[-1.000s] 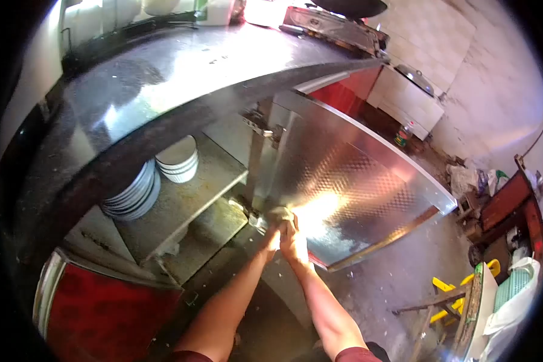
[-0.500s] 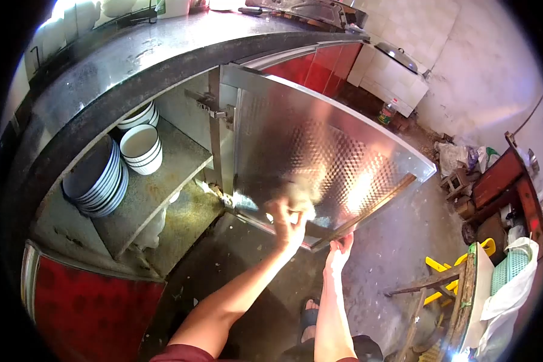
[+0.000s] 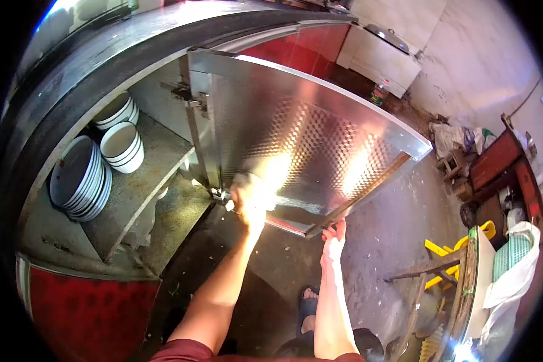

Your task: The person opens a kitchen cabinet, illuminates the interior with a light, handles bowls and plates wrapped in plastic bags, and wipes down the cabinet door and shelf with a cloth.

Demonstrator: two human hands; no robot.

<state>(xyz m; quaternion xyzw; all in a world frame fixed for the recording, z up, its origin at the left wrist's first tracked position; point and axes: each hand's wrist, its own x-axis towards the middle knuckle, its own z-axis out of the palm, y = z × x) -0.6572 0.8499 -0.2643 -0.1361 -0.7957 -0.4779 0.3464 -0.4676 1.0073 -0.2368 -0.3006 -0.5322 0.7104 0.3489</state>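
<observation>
An open cabinet door (image 3: 320, 145) with a shiny, patterned metal inner face stands out from the counter. My left hand (image 3: 248, 202) presses a pale, blurred cloth-like wad (image 3: 252, 181) against the lower hinge-side part of that face, its fingers closed round it. At the door's bottom outer corner, my right hand (image 3: 334, 232) grips the edge, fingers curled. Inside the cabinet to the left, a stack of plates (image 3: 81, 181) leans on the shelf (image 3: 145, 175) beside stacked white bowls (image 3: 123, 148).
A dark countertop (image 3: 133, 45) runs above the cabinet. A red door (image 3: 90, 308) is at the lower left. At the right are a wooden stand (image 3: 464, 283), a teal basket (image 3: 513, 256) and red furniture (image 3: 495, 163). A bottle (image 3: 379, 92) stands farther back.
Both hands were together near the lower hinge; my right hand has moved right to the door's bottom edge. My left hand went right across the panel, then back left with the wad. The view has shifted.
</observation>
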